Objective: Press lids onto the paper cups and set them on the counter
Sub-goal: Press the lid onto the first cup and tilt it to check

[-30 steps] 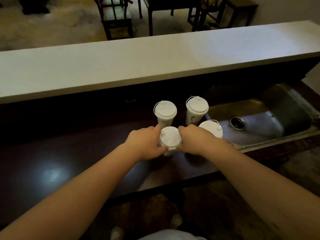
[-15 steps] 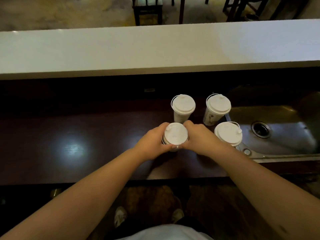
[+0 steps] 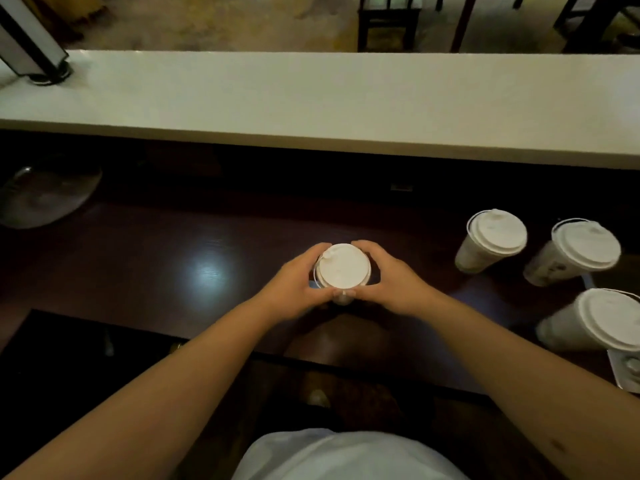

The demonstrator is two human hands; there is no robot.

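Two hands wrap one lidded cup (image 3: 343,266): my left hand (image 3: 298,289) and right hand (image 3: 391,282) curl round its sides, thumbs meeting at its near side. It stands upright between my palms, mid-worktop (image 3: 173,258), well left of three lidded cups (image 3: 495,237). The pale counter (image 3: 311,98) lies straight ahead beyond the worktop's far edge; both hands equally near.

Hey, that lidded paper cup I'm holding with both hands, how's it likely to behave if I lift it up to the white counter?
The lidded paper cup is tall with a wide top, so it could tip if set down carelessly. Its paper wall probably gives under a hard squeeze; the left hand and right hand wrap it just below the lid. Whether it is full, and so heavy, cannot be seen.
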